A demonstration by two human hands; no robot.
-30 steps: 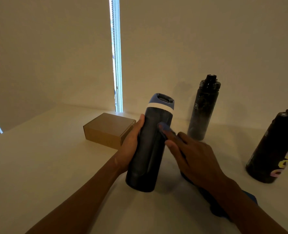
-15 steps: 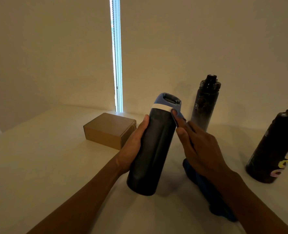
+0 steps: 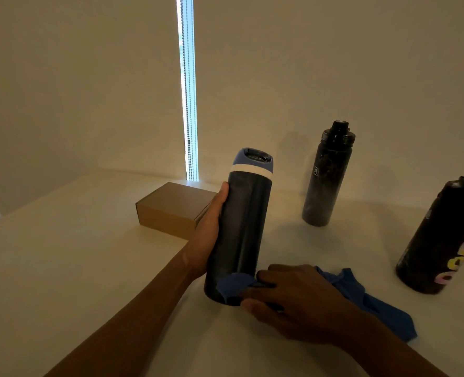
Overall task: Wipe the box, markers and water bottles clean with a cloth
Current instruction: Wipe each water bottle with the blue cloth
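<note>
- While pressing against the lower end of the bottle, the right hand (image 3: pixel 293 300) is gripping a blue cloth (image 3: pixel 372 303), whose tail is trailing over the white table (image 3: pixel 62 268).
- The left hand (image 3: pixel 209 235) is grasping the tilted blue-lidded water bottle (image 3: pixel 241 227) mid-body, with its fingers hiding behind it.
- The cardboard box (image 3: pixel 171 210) is lying just beyond, partly covered by that hand.
- A wide black bottle (image 3: pixel 442 240) is being cut off by the right edge, its coloured lettering unreadable.
- A slim black bottle (image 3: pixel 327 180) is standing farthest back, well apart, its logo illegible.
</note>
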